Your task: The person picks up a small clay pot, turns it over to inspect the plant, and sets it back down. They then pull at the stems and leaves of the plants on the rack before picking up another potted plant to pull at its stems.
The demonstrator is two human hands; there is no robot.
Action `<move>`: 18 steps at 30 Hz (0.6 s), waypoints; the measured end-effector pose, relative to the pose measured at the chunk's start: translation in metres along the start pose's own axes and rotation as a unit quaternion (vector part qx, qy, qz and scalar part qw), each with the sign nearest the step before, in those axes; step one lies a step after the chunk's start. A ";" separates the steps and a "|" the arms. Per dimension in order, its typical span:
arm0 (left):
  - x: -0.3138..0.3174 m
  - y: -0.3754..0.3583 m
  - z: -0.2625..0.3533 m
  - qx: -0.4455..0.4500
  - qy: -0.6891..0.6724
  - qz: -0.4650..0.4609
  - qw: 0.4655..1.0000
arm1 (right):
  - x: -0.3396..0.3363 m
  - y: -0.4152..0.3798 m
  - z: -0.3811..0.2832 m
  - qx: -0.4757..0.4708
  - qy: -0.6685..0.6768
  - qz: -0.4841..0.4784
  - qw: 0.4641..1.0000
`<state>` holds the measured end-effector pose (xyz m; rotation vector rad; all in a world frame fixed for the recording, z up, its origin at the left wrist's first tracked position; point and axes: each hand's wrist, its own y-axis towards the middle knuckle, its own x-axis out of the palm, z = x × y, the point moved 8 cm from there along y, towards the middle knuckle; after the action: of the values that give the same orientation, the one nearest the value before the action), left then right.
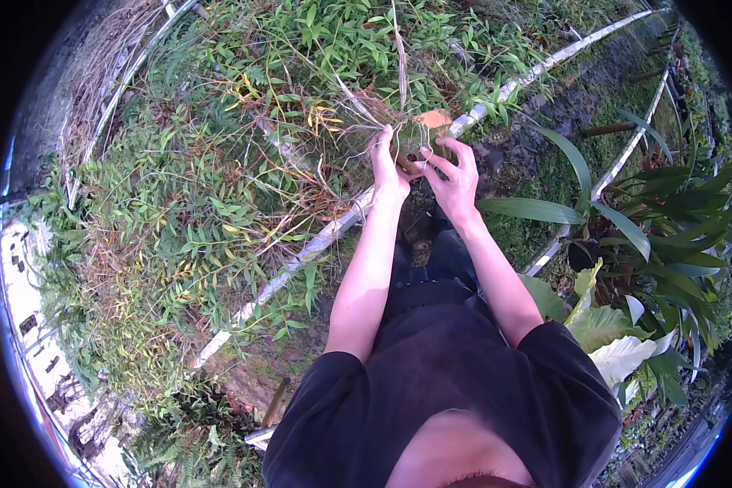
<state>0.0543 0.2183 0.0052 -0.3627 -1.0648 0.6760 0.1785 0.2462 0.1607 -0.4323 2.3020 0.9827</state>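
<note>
Both hands are raised in front of the body, close together at a tangle of thin pale roots and dry stems (358,146). My left hand (389,165) is wrapped round a brownish piece at the base of the roots, its thumb pointing up. On the other side, my right hand (450,175) has its fingers bent, with thumb and forefinger near the same piece; whether they pinch a root is too small to tell. An orange-brown dry leaf (433,119) lies just above the fingers.
A pale pole (305,254) runs diagonally under the hands, edging a bed of dense leafy plants (211,220). Another pale pole (618,172) stands to the right, beside broad-leaved plants (675,236). Dark mossy ground (545,122) lies between the poles.
</note>
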 end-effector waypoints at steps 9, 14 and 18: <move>-0.015 0.014 0.004 0.040 -0.064 -0.001 0.997 | -0.017 -0.018 0.031 0.094 0.094 0.098 0.986; -0.013 -0.001 0.006 0.011 -0.058 0.013 0.998 | -0.025 -0.021 0.075 0.185 -0.030 0.017 0.982; -0.003 -0.004 0.005 0.019 -0.050 -0.011 0.998 | -0.003 0.007 0.034 0.178 0.112 -0.106 0.972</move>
<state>0.0502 0.2130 0.0075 -0.2859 -1.1481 0.6992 0.1906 0.2762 0.1471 -0.6473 2.5005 0.4220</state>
